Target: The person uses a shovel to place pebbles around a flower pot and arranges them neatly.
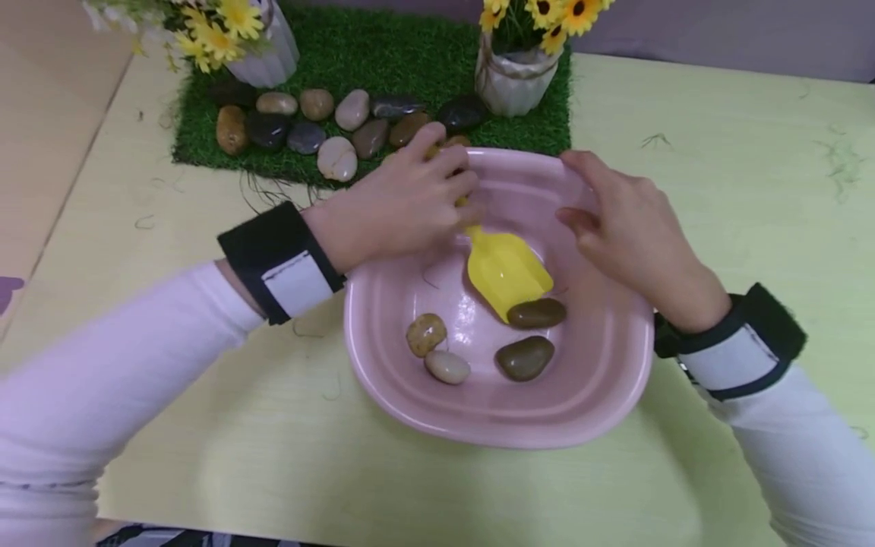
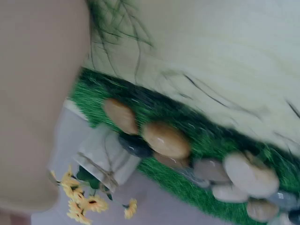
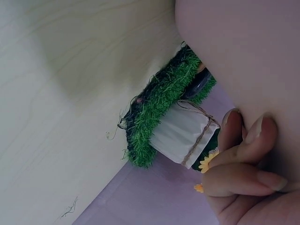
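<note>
Inside a pink plastic basin (image 1: 499,425), a yellow toy shovel (image 1: 506,270) leans with its scoop tip at a dark brown stone (image 1: 538,313). My left hand (image 1: 410,201) grips the shovel's handle, mostly hidden by the fingers, over the basin's far left rim. The right hand (image 1: 629,220) holds the far right rim, its fingers (image 3: 253,136) curled around the edge in the right wrist view. Another brown stone (image 1: 525,358) lies nearer me, while a speckled tan stone (image 1: 426,334) and a cream stone (image 1: 447,367) sit together at the left of the basin floor.
Behind the basin lies a green turf mat (image 1: 383,49) bearing several pebbles (image 1: 306,137). Two pots with yellow flowers stand on it, a white pot (image 1: 270,57) at left and a twine-tied pot (image 1: 516,80) at right. Loose grass strands (image 1: 841,159) are scattered on the pale table (image 1: 752,228).
</note>
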`<state>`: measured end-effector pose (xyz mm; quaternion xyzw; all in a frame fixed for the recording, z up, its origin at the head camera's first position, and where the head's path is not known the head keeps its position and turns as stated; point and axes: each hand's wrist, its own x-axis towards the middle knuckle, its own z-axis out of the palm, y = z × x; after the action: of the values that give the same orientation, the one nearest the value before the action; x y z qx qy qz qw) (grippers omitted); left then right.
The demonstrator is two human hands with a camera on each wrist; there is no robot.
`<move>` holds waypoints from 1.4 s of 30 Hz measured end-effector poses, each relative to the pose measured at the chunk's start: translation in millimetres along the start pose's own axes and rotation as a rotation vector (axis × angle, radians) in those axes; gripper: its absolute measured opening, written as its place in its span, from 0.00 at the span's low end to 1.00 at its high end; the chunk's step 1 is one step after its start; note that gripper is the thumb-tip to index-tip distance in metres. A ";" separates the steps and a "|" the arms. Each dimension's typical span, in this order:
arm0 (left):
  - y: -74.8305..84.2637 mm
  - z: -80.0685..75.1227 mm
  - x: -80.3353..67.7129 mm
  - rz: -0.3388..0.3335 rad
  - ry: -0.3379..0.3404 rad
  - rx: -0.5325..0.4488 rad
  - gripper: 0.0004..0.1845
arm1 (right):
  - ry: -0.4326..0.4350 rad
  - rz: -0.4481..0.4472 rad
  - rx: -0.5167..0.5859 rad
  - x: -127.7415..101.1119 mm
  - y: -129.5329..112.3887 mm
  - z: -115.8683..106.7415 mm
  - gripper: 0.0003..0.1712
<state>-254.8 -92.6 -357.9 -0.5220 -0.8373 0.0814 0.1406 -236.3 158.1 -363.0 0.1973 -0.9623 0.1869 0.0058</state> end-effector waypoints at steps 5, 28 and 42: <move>3.9 9.7 1.7 0.025 0.013 -0.039 0.16 | 0.004 -0.002 -0.005 -0.5 0.0 -0.5 0.29; 6.7 14.8 3.3 0.133 0.177 0.070 0.08 | 0.026 -0.026 -0.016 -0.7 0.2 0.3 0.29; 6.3 10.6 3.4 0.173 0.142 0.021 0.09 | 0.028 -0.022 -0.014 -0.8 0.4 0.8 0.29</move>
<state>-254.3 -86.6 -369.2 -0.5952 -0.7762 0.0649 0.1975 -235.7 158.5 -364.0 0.2054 -0.9612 0.1828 0.0229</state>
